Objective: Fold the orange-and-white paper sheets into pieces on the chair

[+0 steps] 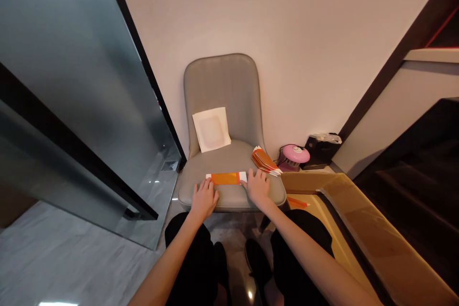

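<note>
An orange strip with white ends (225,179) lies flat across the front of a grey chair's seat (229,199). My left hand (204,199) rests at the strip's left end, fingers apart and fingertips on its edge. At the right end is my right hand (258,186), its thumb at the white end and its other fingers spread on the seat. Just beyond my right hand, a fanned stack of orange and white pieces (264,161) sits on the seat. A white square sheet with a faint rounded shape (211,129) leans against the backrest.
An open cardboard box (376,220) stands on the right, with an orange piece (297,202) inside. Behind it are a pink rounded object (296,153) and a black box (320,150) by the wall. A frosted glass door (82,81) is on the left.
</note>
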The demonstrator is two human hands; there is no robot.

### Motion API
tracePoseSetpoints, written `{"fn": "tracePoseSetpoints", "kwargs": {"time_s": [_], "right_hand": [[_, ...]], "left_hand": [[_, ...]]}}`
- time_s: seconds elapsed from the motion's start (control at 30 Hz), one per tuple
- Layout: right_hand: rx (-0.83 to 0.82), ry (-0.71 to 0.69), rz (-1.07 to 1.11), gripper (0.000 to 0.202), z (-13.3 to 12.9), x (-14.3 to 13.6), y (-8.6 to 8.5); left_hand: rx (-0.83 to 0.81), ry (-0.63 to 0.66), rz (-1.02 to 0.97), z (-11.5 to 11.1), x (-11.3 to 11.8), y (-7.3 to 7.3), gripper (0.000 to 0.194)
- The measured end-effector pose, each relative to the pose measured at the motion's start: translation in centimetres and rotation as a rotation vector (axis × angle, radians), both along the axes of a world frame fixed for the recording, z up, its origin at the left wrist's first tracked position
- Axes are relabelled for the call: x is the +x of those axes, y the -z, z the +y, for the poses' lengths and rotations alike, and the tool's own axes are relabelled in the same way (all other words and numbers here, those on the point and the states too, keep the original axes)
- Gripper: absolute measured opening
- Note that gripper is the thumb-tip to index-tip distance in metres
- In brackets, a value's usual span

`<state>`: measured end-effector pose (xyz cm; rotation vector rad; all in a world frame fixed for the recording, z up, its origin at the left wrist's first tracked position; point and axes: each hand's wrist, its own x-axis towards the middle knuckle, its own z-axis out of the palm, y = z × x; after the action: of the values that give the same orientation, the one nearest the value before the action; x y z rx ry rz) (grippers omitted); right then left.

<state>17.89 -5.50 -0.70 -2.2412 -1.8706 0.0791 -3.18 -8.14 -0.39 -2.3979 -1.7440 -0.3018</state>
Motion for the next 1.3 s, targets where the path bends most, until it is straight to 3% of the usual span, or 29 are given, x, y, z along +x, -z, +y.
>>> {"fn": "tracePoseSetpoints", "kwargs": {"time_s": [0.13,0.27,0.4,0.53,0.6,0.67,0.8,1.07,1.3], "right_hand": [[-0.013,0.003,0.053,0.04,-0.2,1.2,-0.3],[-0.008,-0.089,0.112,0.037,-0.6,2.3,-0.7],[0.109,-0.163,0.16,0.041,-1.3,2.1,-0.8],[0.163,-0.439,0.132,0.05,-1.7,0.1,-0.1],[0.093,-0.561,0.096,0.055,-1.7,-0.6,0.5],[0.002,-0.593,0.068,0.06,-1.7,-0.9,1.1],[-0.08,-0.592,0.007,0.073,-1.5,-0.1,1.8],[-0.199,-0.569,0.023,0.085,-0.9,2.2,2.1],[-0.257,-0.56,0.058,0.086,-0.8,3.3,1.0]], "left_hand": [[-0.004,-0.001,-0.007,0.3,-0.1,0.3,0.035],[-0.013,-0.017,-0.045,0.4,-0.2,0.2,0.035],[0.025,-0.029,-0.053,0.4,0.4,-0.1,0.039],[0.017,0.152,-0.022,0.4,2.0,0.3,0.051],[-0.035,0.248,0.009,0.5,2.7,0.8,0.056],[-0.084,0.273,0.033,0.5,2.9,1.4,0.058],[-0.124,0.215,0.064,0.4,1.8,1.9,0.061],[-0.272,-0.012,0.092,-0.1,-1.2,0.4,0.068],[-0.051,-0.079,0.063,0.3,0.0,0.8,0.058]]}}
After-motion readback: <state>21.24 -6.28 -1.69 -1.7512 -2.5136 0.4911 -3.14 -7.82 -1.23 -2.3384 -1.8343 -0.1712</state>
